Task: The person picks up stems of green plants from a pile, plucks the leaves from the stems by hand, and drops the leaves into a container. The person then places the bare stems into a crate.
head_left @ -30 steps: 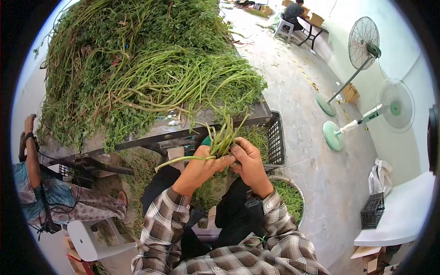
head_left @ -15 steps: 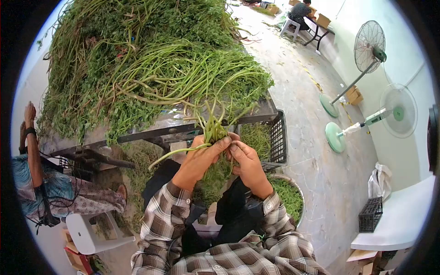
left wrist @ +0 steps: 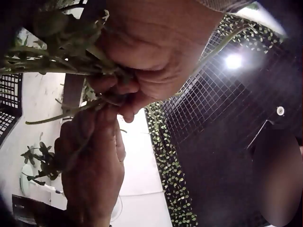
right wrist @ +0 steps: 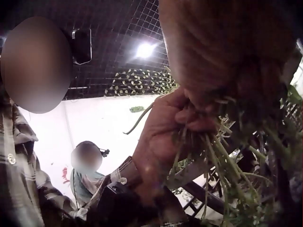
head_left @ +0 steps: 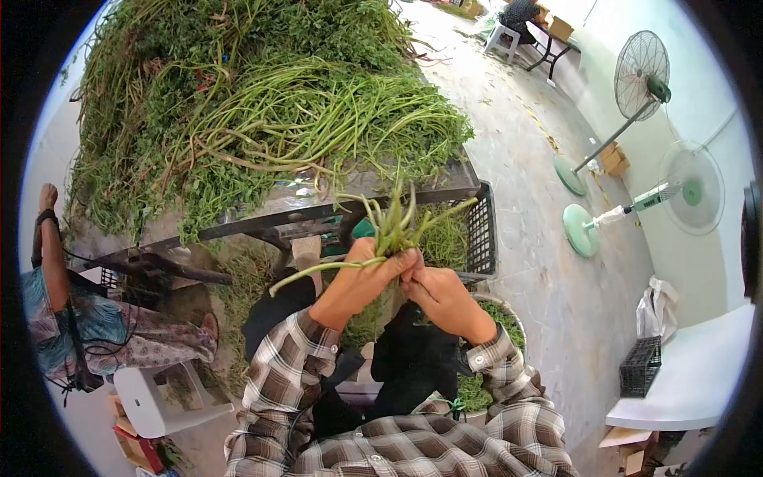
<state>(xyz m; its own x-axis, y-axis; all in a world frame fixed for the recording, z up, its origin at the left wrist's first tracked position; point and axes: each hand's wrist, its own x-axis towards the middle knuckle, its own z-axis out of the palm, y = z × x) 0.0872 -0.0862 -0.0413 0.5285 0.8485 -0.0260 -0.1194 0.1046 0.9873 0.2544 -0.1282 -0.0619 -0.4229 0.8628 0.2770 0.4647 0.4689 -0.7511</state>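
In the head view a bundle of green stems (head_left: 390, 229) stands up out of the left hand (head_left: 354, 282), whose fingers are curled round it. One longer stem (head_left: 306, 274) sticks out to the left across that hand. The right hand (head_left: 447, 300) meets the left fingertips at the bundle's right side and pinches a stem there. Both hands touch in the left wrist view, with leafy stems (left wrist: 52, 61) spreading to the left. Hanging stems (right wrist: 222, 165) show below the hands in the right wrist view.
A large heap of greens (head_left: 262, 103) covers the table (head_left: 278, 219). Under its right corner stands a black crate (head_left: 482, 230), with a round basket (head_left: 517, 314) of greens near the right forearm. Another person (head_left: 60, 318) is at the left; two fans (head_left: 579, 230) stand right.
The right hand has turned over, its back now upward, and sits closer against the left. A leafy stem now slants out to the right of the bundle. The view has shifted slightly.
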